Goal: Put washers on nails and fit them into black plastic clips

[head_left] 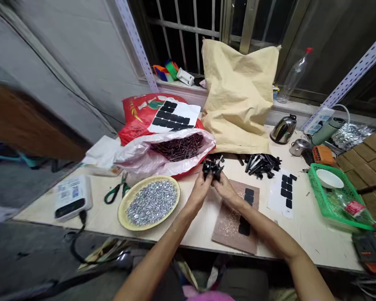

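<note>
My left hand (201, 186) and my right hand (224, 186) meet over the middle of the table, each closed on black plastic parts (212, 167). The parts' exact kind is hidden by my fingers and by blur. Behind them gapes a red and white sack (133, 156) full of dark screws (183, 148). Left of my hands stands a yellow bowl (123, 217) of small silver metal pieces (153, 202). Several black plastic parts with stems (261, 165) lie in a pile to the right. Under my right forearm is a brown board (225, 225) with black square pads (244, 225).
Green-handled scissors (113, 194) and a white device (72, 198) are at left. A beige sack (238, 100) stands at the back. At right are a sheet of black pads (286, 190), a steel kettle (283, 129) and a green basket (319, 198) holding a bottle.
</note>
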Demonstrator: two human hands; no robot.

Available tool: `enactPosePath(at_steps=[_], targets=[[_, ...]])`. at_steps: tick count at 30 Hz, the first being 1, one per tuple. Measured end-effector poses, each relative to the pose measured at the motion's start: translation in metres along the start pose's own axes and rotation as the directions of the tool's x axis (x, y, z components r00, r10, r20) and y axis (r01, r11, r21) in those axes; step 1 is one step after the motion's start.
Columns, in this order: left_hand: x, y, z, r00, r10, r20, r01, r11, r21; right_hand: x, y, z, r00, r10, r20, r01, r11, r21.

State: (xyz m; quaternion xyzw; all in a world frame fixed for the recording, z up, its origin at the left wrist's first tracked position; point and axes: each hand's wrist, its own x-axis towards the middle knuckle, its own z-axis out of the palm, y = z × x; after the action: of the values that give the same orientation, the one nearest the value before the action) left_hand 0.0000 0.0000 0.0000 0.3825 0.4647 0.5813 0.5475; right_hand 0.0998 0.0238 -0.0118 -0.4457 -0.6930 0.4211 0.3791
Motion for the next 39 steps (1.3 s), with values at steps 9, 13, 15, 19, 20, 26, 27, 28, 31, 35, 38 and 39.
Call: enactPosePath(at_steps=[9,13,15,19,20,26,27,28,31,35,38,39], targets=[[0.0,0.002,-0.004,0.982,-0.186,-0.012,0.186,0.981,0.058,-0.01,-0.006,-0.014,0.998,0.053,-0.032,-0.06,0.969,-0.242],[-0.004,0.007,-0.003,0.965,-0.229,0.128,0.238,0.97,-0.058,-0.008,-0.013,-0.017,0.982,0.186,0.038,-0.173,0.959,-0.224],[-0.003,0.006,-0.003,0.967,-0.205,0.151,0.223,0.968,-0.114,-0.006,-0.013,-0.017,0.985,0.132,0.107,-0.115,0.982,-0.147],[0.002,0.001,-0.001,0.974,-0.22,0.048,0.225,0.963,-0.146,-0.004,-0.008,-0.009,0.988,-0.003,0.155,0.003,1.0,0.001],[0.003,-0.001,0.0,0.978,-0.207,0.002,0.205,0.968,-0.148,-0.004,-0.006,-0.006,0.987,-0.012,0.16,0.006,0.999,0.039],[0.003,-0.004,0.002,0.991,-0.05,-0.123,0.023,0.978,-0.208,-0.003,0.005,0.004,0.99,0.117,0.079,-0.133,0.962,0.24],[0.002,-0.003,0.001,0.991,-0.036,-0.125,0.009,0.978,-0.207,-0.002,0.006,0.005,0.993,0.102,0.057,-0.113,0.964,0.242],[0.0,-0.002,0.0,0.992,-0.017,-0.121,-0.007,0.981,-0.194,-0.002,0.007,0.006,0.995,0.084,0.045,-0.093,0.964,0.248],[-0.002,0.001,-0.004,0.995,0.031,-0.093,-0.043,0.991,-0.129,-0.001,0.005,0.007,0.997,0.058,0.051,-0.071,0.948,0.31],[-0.003,-0.002,-0.007,0.984,0.005,-0.179,-0.038,0.983,-0.179,-0.001,-0.004,-0.002,0.994,0.063,0.092,-0.09,0.939,0.332],[-0.005,-0.008,-0.009,0.971,-0.011,-0.238,-0.054,0.963,-0.265,-0.001,-0.012,-0.012,0.965,0.077,0.25,-0.167,0.917,0.363],[-0.005,-0.011,-0.01,0.97,-0.026,-0.242,-0.04,0.963,-0.265,0.0,-0.014,-0.014,0.959,0.072,0.276,-0.174,0.914,0.367]])
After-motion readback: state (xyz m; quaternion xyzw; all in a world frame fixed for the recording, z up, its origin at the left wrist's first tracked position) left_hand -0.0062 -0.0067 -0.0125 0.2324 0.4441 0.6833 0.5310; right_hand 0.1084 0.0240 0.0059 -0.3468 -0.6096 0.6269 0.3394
